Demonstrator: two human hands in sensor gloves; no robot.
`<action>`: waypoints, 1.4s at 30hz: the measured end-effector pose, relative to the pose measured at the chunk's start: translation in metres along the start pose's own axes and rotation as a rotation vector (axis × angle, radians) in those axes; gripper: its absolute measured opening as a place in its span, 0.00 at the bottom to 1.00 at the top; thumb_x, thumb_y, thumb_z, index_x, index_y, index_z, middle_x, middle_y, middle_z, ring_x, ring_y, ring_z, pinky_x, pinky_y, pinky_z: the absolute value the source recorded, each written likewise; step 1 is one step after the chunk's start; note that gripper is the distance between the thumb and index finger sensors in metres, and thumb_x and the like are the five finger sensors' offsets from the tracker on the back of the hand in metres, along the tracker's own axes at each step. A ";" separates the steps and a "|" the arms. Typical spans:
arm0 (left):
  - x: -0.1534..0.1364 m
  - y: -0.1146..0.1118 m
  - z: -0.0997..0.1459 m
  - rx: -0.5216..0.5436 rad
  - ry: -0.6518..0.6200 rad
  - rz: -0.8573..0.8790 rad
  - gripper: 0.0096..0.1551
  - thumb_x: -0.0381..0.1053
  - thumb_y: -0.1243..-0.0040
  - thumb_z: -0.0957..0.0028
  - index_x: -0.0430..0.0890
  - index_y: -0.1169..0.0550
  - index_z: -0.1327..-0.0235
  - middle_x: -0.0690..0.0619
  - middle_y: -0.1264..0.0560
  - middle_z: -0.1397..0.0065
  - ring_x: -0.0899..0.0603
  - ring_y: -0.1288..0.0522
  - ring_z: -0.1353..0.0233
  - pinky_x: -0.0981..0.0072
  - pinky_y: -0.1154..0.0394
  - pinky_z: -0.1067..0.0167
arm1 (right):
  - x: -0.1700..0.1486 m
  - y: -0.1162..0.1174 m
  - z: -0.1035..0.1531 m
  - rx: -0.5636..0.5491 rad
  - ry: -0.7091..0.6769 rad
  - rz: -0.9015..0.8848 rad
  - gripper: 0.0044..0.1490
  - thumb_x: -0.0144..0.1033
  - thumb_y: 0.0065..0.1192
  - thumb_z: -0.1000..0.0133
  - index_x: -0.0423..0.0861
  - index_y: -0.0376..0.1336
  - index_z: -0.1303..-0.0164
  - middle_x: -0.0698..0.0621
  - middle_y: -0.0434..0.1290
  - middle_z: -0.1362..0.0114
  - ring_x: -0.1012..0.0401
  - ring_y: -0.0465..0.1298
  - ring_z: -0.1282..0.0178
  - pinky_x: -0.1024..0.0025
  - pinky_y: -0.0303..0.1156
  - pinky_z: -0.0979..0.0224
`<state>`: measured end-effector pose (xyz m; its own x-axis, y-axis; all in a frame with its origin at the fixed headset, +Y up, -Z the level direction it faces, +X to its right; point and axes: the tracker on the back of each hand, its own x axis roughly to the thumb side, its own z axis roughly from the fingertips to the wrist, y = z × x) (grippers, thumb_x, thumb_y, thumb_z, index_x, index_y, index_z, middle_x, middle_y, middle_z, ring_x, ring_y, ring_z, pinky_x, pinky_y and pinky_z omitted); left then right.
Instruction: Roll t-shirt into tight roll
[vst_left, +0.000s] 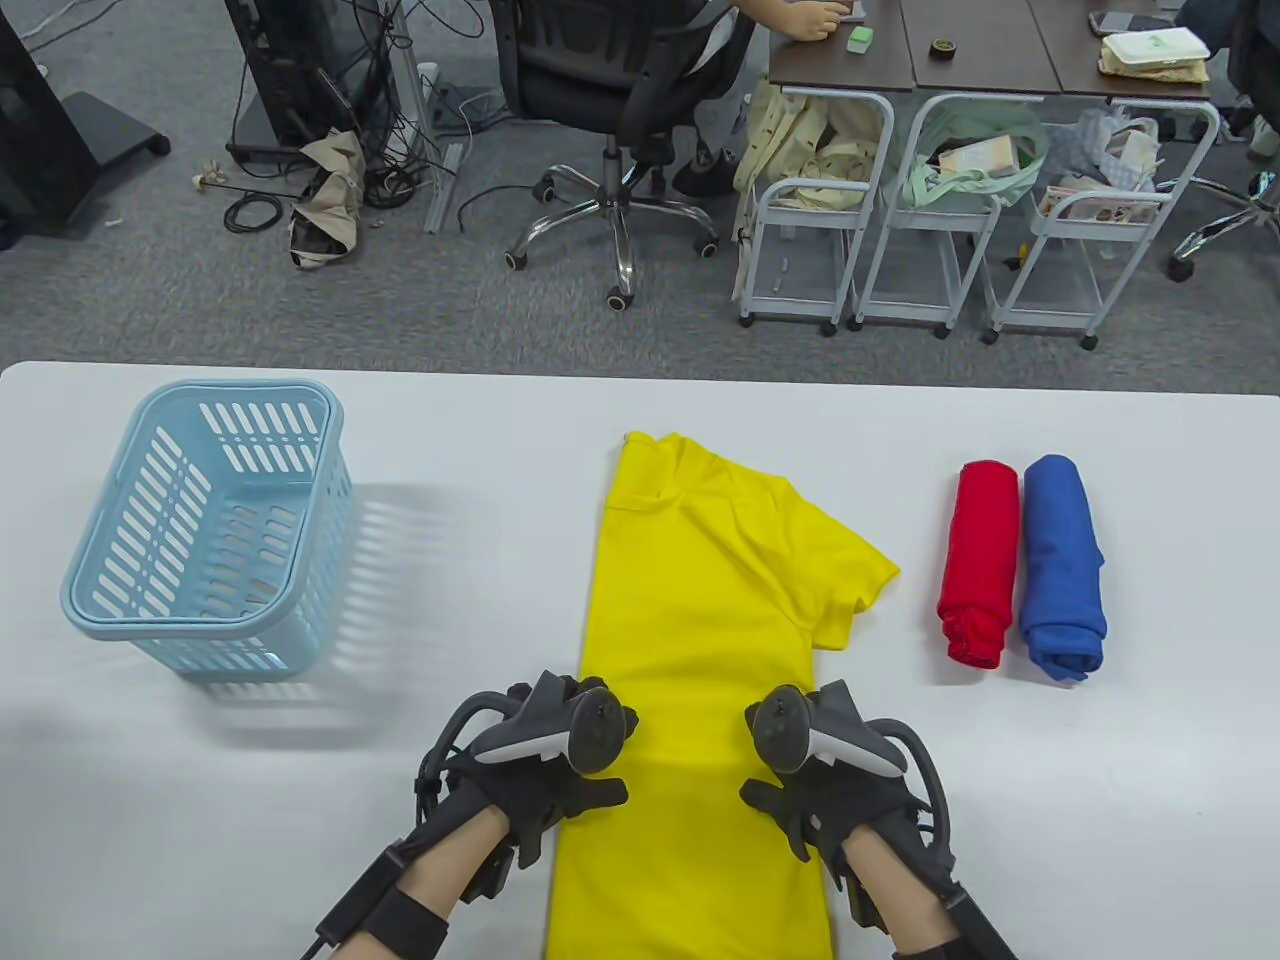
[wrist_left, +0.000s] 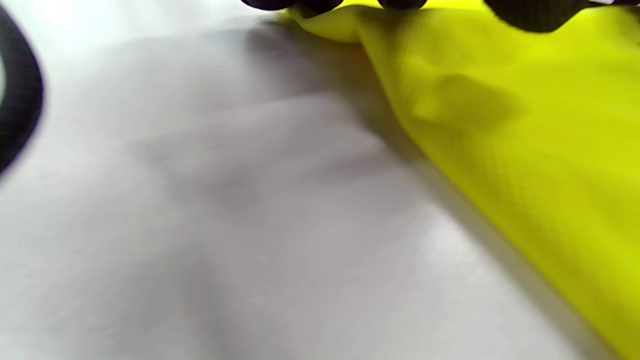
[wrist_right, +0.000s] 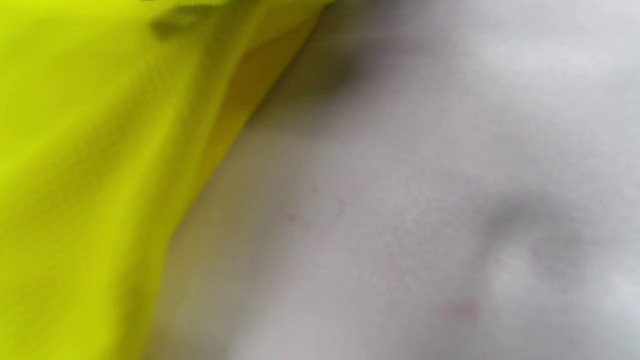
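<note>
Yellow t-shirt (vst_left: 700, 620) lies flat on tabletop (vst_left: 1000, 800), folded lengthwise, extending ahead of both hands. Left hand (vst_left: 545, 775) fingers pinch its left edge; right hand (vst_left: 825, 780) finger state cannot be determined

An open-plan office doubling as a recording space: grey carpet (vst_left: 200, 290) runs behind a white work table (vst_left: 300, 820), where a black swivel chair (vst_left: 610, 90) on castors stands beside a tangle of cables (vst_left: 380, 150) and equipment stands. Along the far side, dark-topped desks (vst_left: 980, 50) carry small items, with white wheeled carts (vst_left: 820, 250) holding bags and boxes parked beneath them. A seated person's hand (vst_left: 805, 18) rests on one desk.
</note>
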<state>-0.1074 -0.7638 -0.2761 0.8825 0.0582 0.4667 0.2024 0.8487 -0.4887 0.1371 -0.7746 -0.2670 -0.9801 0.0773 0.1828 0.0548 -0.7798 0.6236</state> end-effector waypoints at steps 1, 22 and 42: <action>0.003 -0.003 -0.004 -0.016 -0.009 0.001 0.47 0.75 0.69 0.45 0.60 0.59 0.14 0.44 0.60 0.08 0.33 0.58 0.11 0.30 0.56 0.22 | 0.000 0.000 -0.001 0.004 -0.001 -0.003 0.51 0.59 0.41 0.39 0.53 0.26 0.17 0.46 0.25 0.16 0.42 0.28 0.16 0.42 0.39 0.20; 0.013 -0.027 -0.024 -0.126 -0.027 -0.061 0.49 0.77 0.82 0.50 0.59 0.77 0.25 0.45 0.82 0.19 0.32 0.77 0.19 0.33 0.69 0.25 | -0.025 -0.036 0.020 -0.107 -0.084 -0.185 0.40 0.48 0.53 0.39 0.51 0.49 0.17 0.45 0.52 0.14 0.44 0.57 0.16 0.46 0.56 0.22; 0.012 -0.029 -0.025 -0.146 -0.035 -0.064 0.49 0.78 0.84 0.50 0.59 0.79 0.26 0.45 0.83 0.20 0.31 0.79 0.20 0.33 0.71 0.26 | -0.027 -0.120 -0.094 -0.177 0.350 -0.103 0.32 0.52 0.60 0.40 0.55 0.57 0.27 0.50 0.61 0.24 0.54 0.68 0.31 0.51 0.61 0.26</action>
<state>-0.0920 -0.8010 -0.2744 0.8509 0.0275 0.5246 0.3191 0.7662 -0.5578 0.1391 -0.7421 -0.4181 -0.9861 -0.0314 -0.1629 -0.0513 -0.8762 0.4793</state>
